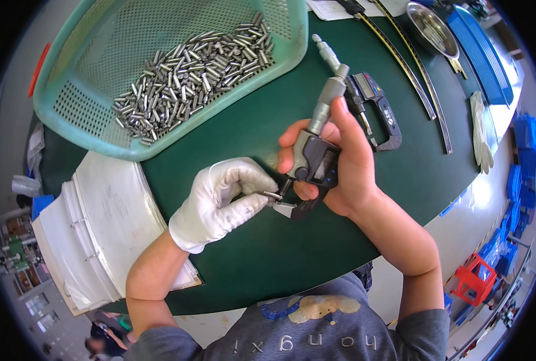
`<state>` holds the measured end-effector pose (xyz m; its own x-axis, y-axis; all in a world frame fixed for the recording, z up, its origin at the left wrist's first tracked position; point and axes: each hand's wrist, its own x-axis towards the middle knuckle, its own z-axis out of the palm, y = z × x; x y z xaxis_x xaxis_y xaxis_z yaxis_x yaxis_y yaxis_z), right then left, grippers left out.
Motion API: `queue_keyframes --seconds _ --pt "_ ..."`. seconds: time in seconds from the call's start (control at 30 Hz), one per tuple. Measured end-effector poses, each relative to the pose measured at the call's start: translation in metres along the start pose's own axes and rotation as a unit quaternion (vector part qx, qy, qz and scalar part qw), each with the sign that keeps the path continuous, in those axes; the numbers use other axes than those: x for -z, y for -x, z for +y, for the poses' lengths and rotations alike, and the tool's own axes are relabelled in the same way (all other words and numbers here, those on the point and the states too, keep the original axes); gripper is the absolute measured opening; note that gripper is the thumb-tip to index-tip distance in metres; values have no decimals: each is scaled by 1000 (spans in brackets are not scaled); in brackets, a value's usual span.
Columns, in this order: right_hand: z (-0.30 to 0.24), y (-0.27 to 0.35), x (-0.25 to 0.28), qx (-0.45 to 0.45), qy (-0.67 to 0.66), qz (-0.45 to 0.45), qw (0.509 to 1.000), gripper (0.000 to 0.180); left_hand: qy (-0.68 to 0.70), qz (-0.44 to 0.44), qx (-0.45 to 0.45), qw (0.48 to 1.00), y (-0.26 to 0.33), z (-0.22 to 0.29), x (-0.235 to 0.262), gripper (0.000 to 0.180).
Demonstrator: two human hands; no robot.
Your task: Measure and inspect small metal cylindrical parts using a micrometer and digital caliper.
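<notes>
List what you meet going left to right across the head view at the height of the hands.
Open ring binder → gloved left hand pinching a small metal pin → digital micrometer gripped in the bare right hand → white glove lying at the edge of the green table.

Open ring binder (108, 216) left, white glove (480, 129) right, steel bowl (431, 27) beyond
</notes>
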<state>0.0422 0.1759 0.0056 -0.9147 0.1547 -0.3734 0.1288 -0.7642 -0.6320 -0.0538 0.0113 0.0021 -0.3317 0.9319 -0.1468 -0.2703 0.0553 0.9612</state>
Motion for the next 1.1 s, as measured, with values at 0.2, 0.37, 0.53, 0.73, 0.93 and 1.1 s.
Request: queue_keyframes --seconds 0.2,0.37,0.53,0.73,0.93,1.1 --pt "3 -1 4 2 -8 -19 1000 68 -4 -4 7 1000 0 0 -1 11" --pt "3 -2 3 -1 -36 -27 999 67 -33 -1 -9 999 1 -3 0 10" --pt "4 -1 5 6 -23 -26 999 66 -54 -5 -5 998 -1 -1 -1 10" --pt "3 -1 4 -2 -33 -22 999 70 -57 5 -5 998 0 -2 -2 9" --pt "1 0 3 -4 -29 -26 999 70 -64 11 2 998 0 -2 -1 9" --pt "0 2 1 0 19 -6 1000 70 -70 7 4 998 0 -1 -2 9"
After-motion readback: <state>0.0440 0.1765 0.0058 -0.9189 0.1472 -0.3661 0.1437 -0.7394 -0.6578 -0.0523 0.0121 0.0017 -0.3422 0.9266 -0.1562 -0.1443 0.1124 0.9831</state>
